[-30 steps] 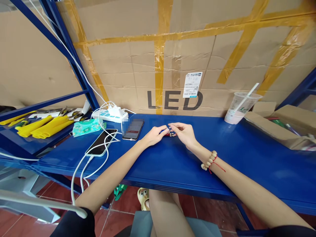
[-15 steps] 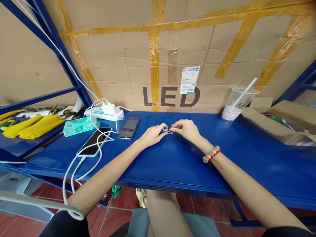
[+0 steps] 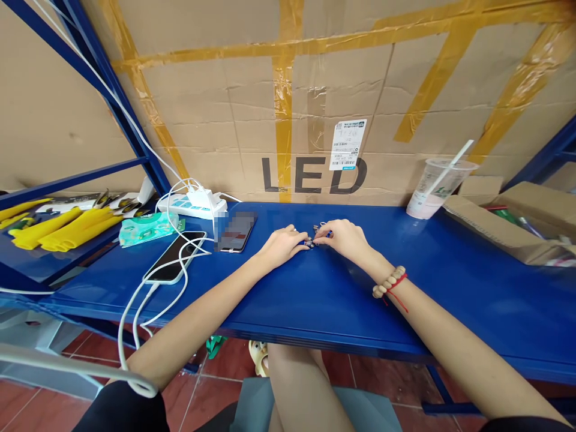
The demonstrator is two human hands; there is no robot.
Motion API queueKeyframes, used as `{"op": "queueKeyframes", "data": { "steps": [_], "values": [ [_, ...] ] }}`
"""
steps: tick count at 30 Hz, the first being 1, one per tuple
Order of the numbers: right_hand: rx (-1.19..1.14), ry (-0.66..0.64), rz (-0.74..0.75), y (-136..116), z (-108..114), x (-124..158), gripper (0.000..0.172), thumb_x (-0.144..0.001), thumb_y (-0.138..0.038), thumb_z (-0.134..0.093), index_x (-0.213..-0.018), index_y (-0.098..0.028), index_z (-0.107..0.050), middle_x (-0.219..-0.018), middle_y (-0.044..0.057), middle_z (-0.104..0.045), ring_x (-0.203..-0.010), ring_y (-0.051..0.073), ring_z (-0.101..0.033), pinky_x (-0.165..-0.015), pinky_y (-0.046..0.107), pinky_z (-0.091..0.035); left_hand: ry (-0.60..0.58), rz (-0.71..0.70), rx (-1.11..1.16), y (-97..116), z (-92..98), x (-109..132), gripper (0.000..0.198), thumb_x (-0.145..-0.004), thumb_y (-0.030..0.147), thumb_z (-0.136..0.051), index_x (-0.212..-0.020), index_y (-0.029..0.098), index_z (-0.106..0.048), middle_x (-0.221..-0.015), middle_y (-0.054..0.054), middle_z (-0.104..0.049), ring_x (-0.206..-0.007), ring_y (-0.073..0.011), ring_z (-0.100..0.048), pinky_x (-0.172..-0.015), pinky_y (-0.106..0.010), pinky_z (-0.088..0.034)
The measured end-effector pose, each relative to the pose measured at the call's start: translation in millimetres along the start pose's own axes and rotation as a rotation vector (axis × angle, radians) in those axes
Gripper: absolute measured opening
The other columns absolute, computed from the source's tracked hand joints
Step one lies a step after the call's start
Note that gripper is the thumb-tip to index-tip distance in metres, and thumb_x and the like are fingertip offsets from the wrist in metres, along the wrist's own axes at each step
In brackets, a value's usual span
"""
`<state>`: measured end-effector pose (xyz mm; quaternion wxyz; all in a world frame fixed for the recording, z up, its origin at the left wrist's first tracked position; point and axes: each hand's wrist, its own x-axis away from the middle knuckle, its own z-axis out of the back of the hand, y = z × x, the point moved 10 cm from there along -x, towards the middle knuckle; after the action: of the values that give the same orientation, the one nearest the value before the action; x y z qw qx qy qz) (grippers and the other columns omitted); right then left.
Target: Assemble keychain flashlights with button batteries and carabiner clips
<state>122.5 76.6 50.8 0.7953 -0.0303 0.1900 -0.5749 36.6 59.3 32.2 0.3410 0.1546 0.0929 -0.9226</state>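
Near the middle of the blue table [image 3: 310, 300], my left hand [image 3: 283, 247] pinches a small blue and silver object [image 3: 308, 242], mostly covered by the fingers. Close on its right, my right hand [image 3: 339, 236] has its fingertips pressed together at some small dark and metallic pieces. What those fingertips hold is too small to make out. A bit of blue shows under the right fingers. Just behind the right fingertips lies another small metallic piece [image 3: 317, 228]. A beaded bracelet [image 3: 389, 282] with red string circles the right wrist.
Two phones [image 3: 173, 259] [image 3: 239, 232], white cables, a power strip [image 3: 191, 206] and a green packet [image 3: 149, 228] are on the left, beside yellow items [image 3: 72, 228]. At the right stand a plastic cup [image 3: 434, 191] and an open cardboard box [image 3: 499, 228]. A large carton [image 3: 202, 126] stands behind.
The fingers of my left hand have shifted over the blue object, covering more of it. My right hand has moved slightly, and blue now shows beneath its fingers. The view has shifted a little.
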Motion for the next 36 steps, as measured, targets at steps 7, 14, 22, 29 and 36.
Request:
{"op": "queueKeyframes", "data": {
  "steps": [7, 14, 22, 29, 36],
  "values": [
    [0.114, -0.041, -0.081, 14.0, 2.4, 0.3, 0.009, -0.076, -0.026, -0.063, -0.077, -0.029, -0.071, -0.086, -0.004, -0.071, -0.084, 0.018, -0.062, -0.055, 0.023, -0.037, 0.047, -0.019, 0.010, -3.2, 9.8, 0.7, 0.035, -0.086, 0.042, -0.044, -0.101, 0.019, -0.065, -0.082, -0.005, -0.064, -0.082, -0.0188, -0.049, -0.073, -0.027, -0.041],
    [0.257, 0.020, -0.162, 27.3, 11.6, 0.9, 0.018, -0.077, -0.020, -0.059, -0.089, -0.027, -0.071, -0.095, 0.002, -0.070, -0.086, 0.021, -0.062, -0.058, 0.026, -0.038, 0.089, -0.013, 0.140, -16.2, 18.8, 4.7, 0.030, -0.082, 0.041, -0.053, -0.102, 0.019, -0.061, -0.089, -0.004, -0.064, -0.087, -0.0176, -0.050, -0.073, -0.025, -0.042],
    [0.037, -0.047, 0.131, -15.4, -1.0, 3.2, 0.016, -0.075, -0.044, -0.062, -0.082, -0.033, -0.071, -0.085, -0.005, -0.068, -0.075, 0.013, -0.060, -0.052, 0.021, -0.031, 0.024, -0.003, 0.200, -12.0, 14.0, 4.4, 0.024, -0.083, 0.041, -0.052, -0.093, 0.020, -0.060, -0.085, -0.003, -0.062, -0.086, -0.0178, -0.051, -0.073, -0.026, -0.043],
    [0.079, -0.033, 0.117, -14.9, -5.0, 2.3, 0.016, -0.077, -0.043, -0.061, -0.075, -0.031, -0.072, -0.084, -0.004, -0.067, -0.074, 0.012, -0.059, -0.050, 0.022, -0.028, 0.040, 0.109, 0.254, -20.0, 13.8, 6.0, 0.029, -0.085, 0.040, -0.048, -0.108, 0.023, -0.055, -0.092, -0.003, -0.059, -0.089, -0.0164, -0.057, -0.076, -0.025, -0.045],
    [0.041, -0.016, 0.075, -12.8, -0.3, 2.7, 0.022, -0.076, -0.048, -0.060, -0.069, -0.030, -0.071, -0.080, -0.004, -0.068, -0.073, 0.013, -0.059, -0.049, 0.022, -0.028, 0.128, 0.173, 0.334, -22.5, 26.0, 6.6, 0.028, -0.085, 0.042, -0.048, -0.106, 0.023, -0.046, -0.087, 0.002, -0.065, -0.087, -0.0157, -0.059, -0.082, -0.028, -0.042]
  ]
}}
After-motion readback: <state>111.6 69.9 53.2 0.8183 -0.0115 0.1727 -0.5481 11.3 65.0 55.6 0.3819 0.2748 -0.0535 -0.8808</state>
